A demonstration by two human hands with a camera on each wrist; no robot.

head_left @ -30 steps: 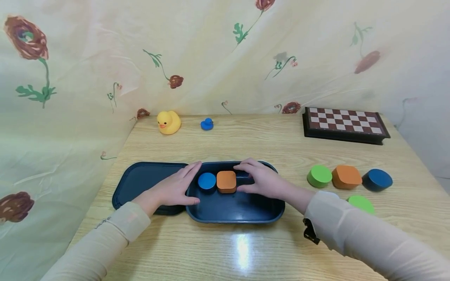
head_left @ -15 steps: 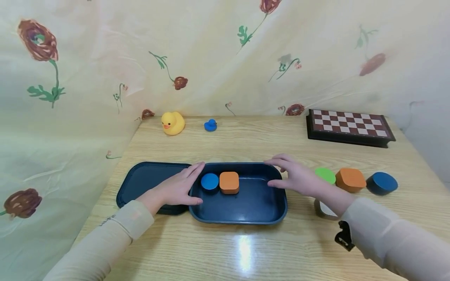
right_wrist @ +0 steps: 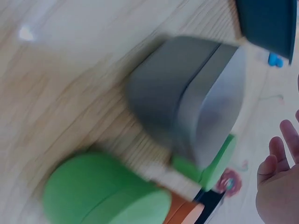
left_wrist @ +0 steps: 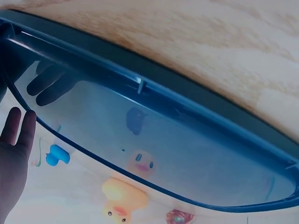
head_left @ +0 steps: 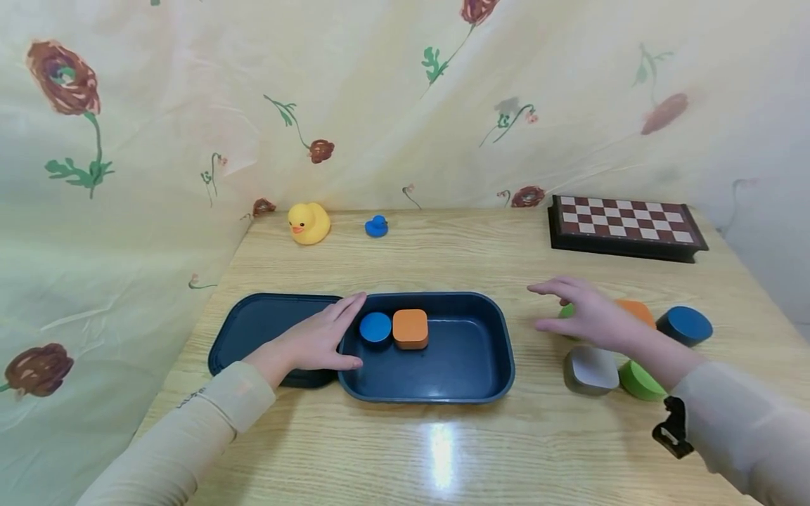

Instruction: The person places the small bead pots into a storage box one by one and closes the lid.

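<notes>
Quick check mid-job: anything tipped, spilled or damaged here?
Nothing stands out. The blue round box and orange square box sit upright in the container, the dark lid lies to its left, and the grey box stands upright. The right hand partly hides a green box and an orange one in the head view.

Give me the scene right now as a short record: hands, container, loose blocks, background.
left hand: fingers extended at the container's left rim
right hand: fingers spread, holding nothing, right of the container
container: open; blue round block and orange block side by side in its left half
left of container: dark lid-like piece
loose blocks: grey, two green, second orange, dark blue
partly hidden by right hand: rear green, second orange
background: yellow duck, blue duck, checkered board
</notes>
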